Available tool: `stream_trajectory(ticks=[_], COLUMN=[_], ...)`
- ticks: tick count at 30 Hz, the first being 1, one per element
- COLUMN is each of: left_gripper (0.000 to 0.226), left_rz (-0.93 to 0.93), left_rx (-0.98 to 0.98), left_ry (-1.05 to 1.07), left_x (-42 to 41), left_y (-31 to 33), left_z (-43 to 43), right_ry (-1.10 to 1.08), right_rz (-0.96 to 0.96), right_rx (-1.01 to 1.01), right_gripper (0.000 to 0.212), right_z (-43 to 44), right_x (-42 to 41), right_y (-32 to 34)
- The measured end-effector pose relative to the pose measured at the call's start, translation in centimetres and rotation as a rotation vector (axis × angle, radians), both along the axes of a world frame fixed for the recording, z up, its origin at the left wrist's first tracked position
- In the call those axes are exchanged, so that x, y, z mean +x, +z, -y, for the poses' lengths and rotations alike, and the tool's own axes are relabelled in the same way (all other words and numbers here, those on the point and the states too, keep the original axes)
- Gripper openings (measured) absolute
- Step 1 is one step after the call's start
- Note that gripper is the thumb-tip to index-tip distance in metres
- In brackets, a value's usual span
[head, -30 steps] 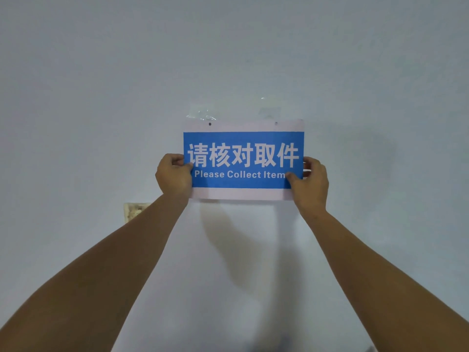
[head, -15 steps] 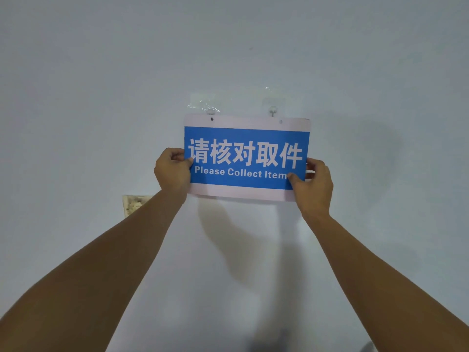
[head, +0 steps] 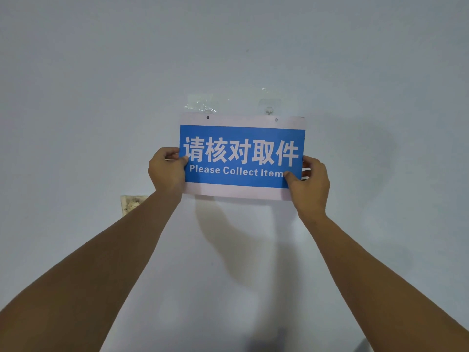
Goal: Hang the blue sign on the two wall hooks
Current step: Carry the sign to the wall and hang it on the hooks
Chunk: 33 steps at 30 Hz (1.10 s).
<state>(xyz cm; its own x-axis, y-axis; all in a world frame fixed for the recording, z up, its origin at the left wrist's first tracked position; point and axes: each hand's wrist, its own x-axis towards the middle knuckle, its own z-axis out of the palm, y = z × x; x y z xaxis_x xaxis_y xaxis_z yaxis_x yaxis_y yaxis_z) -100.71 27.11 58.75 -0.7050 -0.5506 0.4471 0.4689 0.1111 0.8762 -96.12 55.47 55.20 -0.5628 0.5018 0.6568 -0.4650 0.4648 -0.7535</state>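
The blue sign (head: pixel 241 156), with white borders and white lettering, is held flat against the pale wall. My left hand (head: pixel 166 170) grips its left edge and my right hand (head: pixel 308 182) grips its lower right corner. Two small holes sit in the top white border. The right wall hook (head: pixel 269 111), on a clear adhesive pad, shows just above the right hole. The left wall hook's clear pad (head: pixel 200 105) shows above the left hole; its hook tip is hidden at the sign's top edge.
A stained, discoloured wall plate (head: pixel 132 203) sits on the wall to the left, below the sign and beside my left forearm. The wall around it is plain and pale. Shadows of my arms fall below the sign.
The sign has risen slightly and shifted right, bringing its top edge and holes up close under the two hooks. Both hands kept their grip.
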Motion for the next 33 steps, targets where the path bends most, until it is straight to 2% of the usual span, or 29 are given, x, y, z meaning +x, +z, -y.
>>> stream_trajectory(ticks=[20, 33], left_gripper=[0.017, 0.024], left_rz=[0.068, 0.081], left_rx=[-0.047, 0.026], left_ry=[-0.038, -0.046], left_x=[-0.3, -0.1], left_y=[-1.0, -1.7], left_z=[0.9, 0.0], right_ry=[-0.025, -0.044], right_rz=[-0.004, 0.005], right_rx=[0.073, 0.164], right_gripper=[0.048, 0.048], right_z=[0.1, -0.5], right_x=[1.0, 0.2], right_y=[-1.3, 2.4])
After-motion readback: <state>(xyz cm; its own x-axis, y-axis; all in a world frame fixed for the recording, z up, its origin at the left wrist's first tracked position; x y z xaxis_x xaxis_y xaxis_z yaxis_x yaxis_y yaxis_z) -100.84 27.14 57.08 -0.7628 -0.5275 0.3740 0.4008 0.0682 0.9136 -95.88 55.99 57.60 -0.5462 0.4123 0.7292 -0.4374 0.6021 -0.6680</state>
